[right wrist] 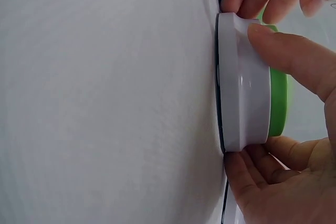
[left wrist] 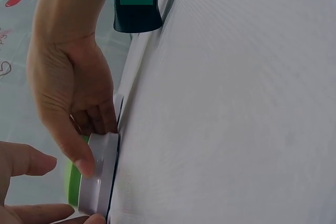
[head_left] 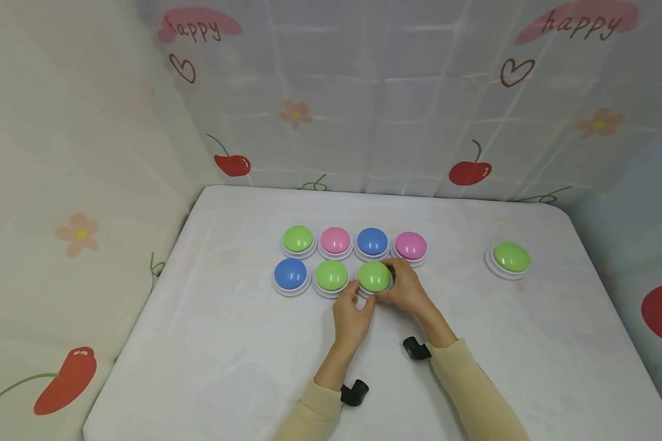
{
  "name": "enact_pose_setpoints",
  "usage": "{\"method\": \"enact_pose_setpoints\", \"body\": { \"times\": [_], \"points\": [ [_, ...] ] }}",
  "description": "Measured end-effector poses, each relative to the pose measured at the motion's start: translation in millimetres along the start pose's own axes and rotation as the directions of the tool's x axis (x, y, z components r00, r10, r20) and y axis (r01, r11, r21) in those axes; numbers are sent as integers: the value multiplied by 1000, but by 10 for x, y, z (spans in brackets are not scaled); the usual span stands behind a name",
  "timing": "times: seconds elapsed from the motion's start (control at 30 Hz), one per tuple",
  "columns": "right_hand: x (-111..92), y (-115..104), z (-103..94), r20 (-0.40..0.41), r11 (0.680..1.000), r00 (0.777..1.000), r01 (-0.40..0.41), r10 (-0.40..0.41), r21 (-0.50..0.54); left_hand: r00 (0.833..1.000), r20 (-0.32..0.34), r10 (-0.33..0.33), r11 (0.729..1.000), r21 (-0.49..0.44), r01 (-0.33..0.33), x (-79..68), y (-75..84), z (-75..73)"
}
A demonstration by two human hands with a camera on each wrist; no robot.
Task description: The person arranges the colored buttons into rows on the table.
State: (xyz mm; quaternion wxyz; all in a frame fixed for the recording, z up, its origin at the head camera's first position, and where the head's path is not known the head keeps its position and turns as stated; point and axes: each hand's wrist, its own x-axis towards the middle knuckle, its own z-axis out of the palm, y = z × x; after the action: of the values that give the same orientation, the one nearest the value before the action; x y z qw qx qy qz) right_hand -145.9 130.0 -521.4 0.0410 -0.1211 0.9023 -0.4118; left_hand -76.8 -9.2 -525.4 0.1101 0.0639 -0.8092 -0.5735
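A green domed push button (head_left: 374,277) on a round white base stands at the right end of the front row. My right hand (head_left: 409,293) grips its base, thumb on the near side and fingers curled round the far side. In the right wrist view this thumb (right wrist: 294,56) presses the white base (right wrist: 244,82). My left hand (head_left: 353,318) meets the same button from the left, its fingertips at the base; its thumb stands apart from it in the left wrist view. Left of it sits another green button (head_left: 332,275), then a blue button (head_left: 290,274).
Behind is a row of green (head_left: 298,239), pink (head_left: 335,241), blue (head_left: 372,242) and pink buttons (head_left: 410,245). A lone green button (head_left: 512,256) sits far right on the white table (head_left: 198,355). Printed curtains (head_left: 364,135) hang around the table.
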Motion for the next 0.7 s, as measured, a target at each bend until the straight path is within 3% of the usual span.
{"method": "enact_pose_setpoints", "body": {
  "times": [0.23, 0.53, 0.7],
  "points": [
    [-2, -6, -3, 11, 1000, 1000, -11, 11, -6, 1000, -9, -5, 1000, 20, 5, -9, -9, -9],
    [-143, -69, -141, 50, 993, 992, -116, 115, 26, 998, -15, -54, 995, 78, 55, -32, 52, -66],
    [-336, -34, -329, 43, 989, 990, -133, 131, 69, 999, -48, 5, 990, 140, 1, -53, 102, -83]
  ]
}}
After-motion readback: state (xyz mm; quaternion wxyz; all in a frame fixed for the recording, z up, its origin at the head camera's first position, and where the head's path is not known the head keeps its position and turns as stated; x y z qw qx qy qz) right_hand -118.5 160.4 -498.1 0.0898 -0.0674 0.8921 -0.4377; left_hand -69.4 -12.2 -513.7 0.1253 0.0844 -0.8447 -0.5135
